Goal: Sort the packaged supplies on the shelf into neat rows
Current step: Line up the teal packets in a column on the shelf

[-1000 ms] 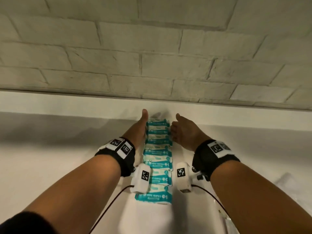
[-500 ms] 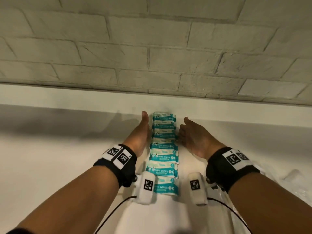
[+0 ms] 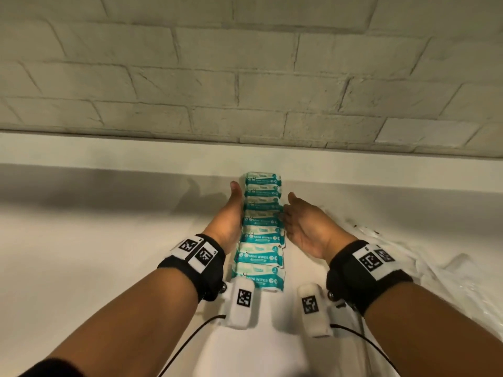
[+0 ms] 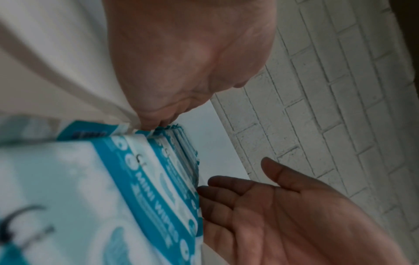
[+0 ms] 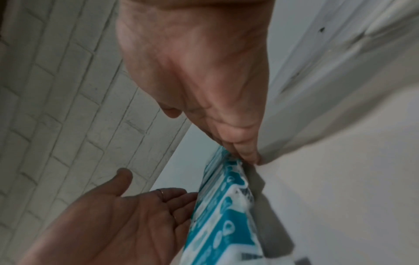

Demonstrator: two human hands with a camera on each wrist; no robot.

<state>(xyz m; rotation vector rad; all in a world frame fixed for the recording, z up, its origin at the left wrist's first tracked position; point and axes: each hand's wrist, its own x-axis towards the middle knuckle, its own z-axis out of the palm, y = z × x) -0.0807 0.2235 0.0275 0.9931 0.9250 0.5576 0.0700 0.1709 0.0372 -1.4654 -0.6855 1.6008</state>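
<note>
Several teal and white mini wipes packs (image 3: 260,232) lie overlapped in one straight row (image 4: 140,179) running away from me to the back of the white shelf (image 3: 95,254). My left hand (image 3: 231,216) lies flat against the row's left edge, fingers straight. My right hand (image 3: 302,221) is held palm inward at the row's right edge (image 5: 226,206), its straight fingertips (image 4: 211,193) touching the packs' ends. In the right wrist view, my left hand (image 5: 127,218) shows straight fingers against the packs.
A pale brick wall (image 3: 245,77) rises behind the shelf's raised back ledge (image 3: 136,151). Crumpled clear plastic wrapping (image 3: 449,273) lies on the shelf to the right. Bare shelf surface stretches to the left of the row.
Both hands have slid back toward me along the sides of the row, exposing the far packs. The right hand has drawn slightly away from the row, and the row looks straighter.
</note>
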